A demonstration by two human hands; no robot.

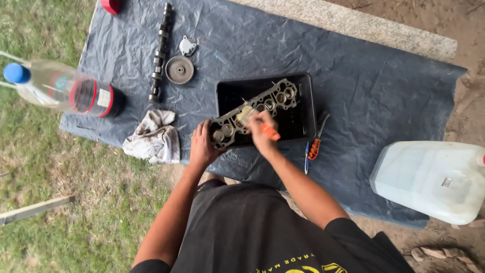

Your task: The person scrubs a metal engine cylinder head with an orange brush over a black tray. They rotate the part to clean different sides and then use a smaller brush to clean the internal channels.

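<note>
Brushwork on an engine part is the step in hand, as far as the head view shows. The left hand [203, 146] clasps the near end of a grimy cylinder head [254, 114], fingers curled closed round its edge, steadying it where it leans on the front wall of a black plastic tub [306, 108]. The right hand [262, 132] is closed round the orange handle of a paintbrush [252, 120], whose pale bristles press on the casting's upper face near its middle. The tub sits near the front edge of the worktop, which is draped in a dark blue tarp [364, 76].

To judge from this, scrubbing is under way and far from done: the casting looks dirty along its whole length. The next move calls for a firm hold with the left hand while the bristles work into the round bores, and for keeping the piece over the tub so that runoff stays inside.

Just right of the tub lie a small orange-handled tool [314, 148] and a thin blue one [306, 157]. Towards the left front corner lies a crumpled grey rag [154, 136]. Further back lie a camshaft [160, 53], a toothed sprocket [179, 69] and a small metal bracket [187, 46]. A clear plastic bottle [55, 88] with a blue cap lies at the left edge, and a white jerrycan [432, 179] stands at the right front corner.
</note>
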